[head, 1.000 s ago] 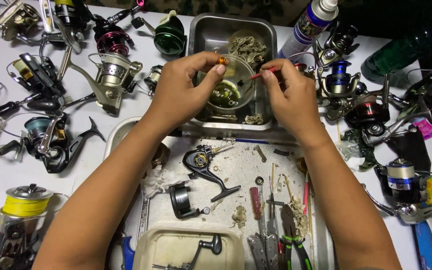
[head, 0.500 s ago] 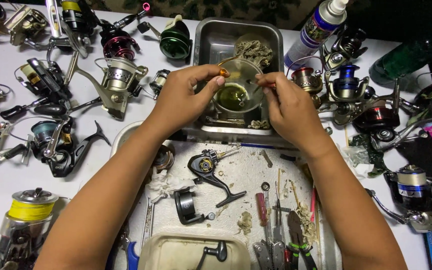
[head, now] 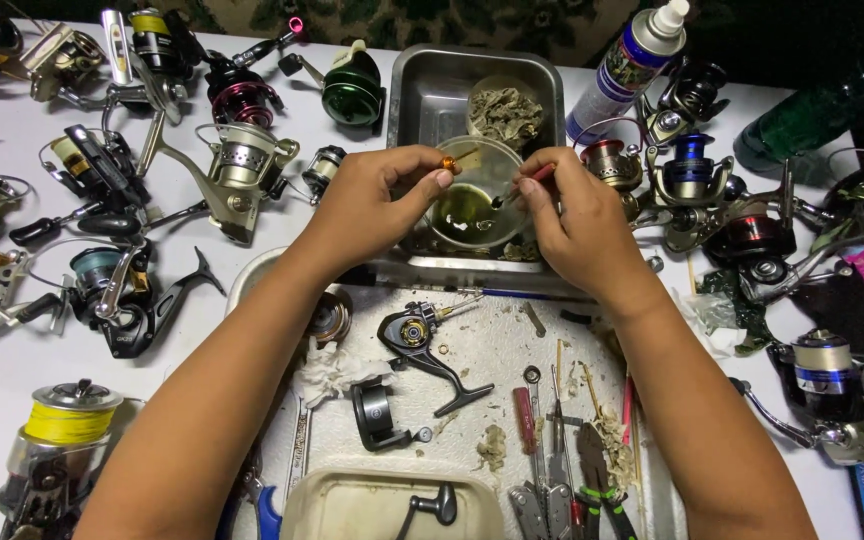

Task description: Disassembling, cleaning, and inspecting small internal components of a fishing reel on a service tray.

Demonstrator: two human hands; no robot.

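We're working right over the metal tray (head: 422,100) at the far side of the surface (head: 12,350). Our left hand (head: 372,200) is pinching a small orange part (head: 448,163) between thumb and fingertips, the other fingers curling in, and it's hovering just above the rim of the clear bowl (head: 477,205). Our right hand (head: 577,215) is closing round a thin red-handled tool (head: 527,185), its tip dipping toward the murky liquid in that bowl. The bowl is sitting inside the tray, with a wad of dirty rag (head: 504,112) just behind it. Nearer to us, between our forearms, a stripped reel body (head: 417,340) is lying on a stained white mat (head: 492,350), with a red screwdriver (head: 524,415) and pliers (head: 592,480) beside it. Fishing reels (head: 237,170) are crowding both sides, and a spray can (head: 622,70) is standing right of the tray.
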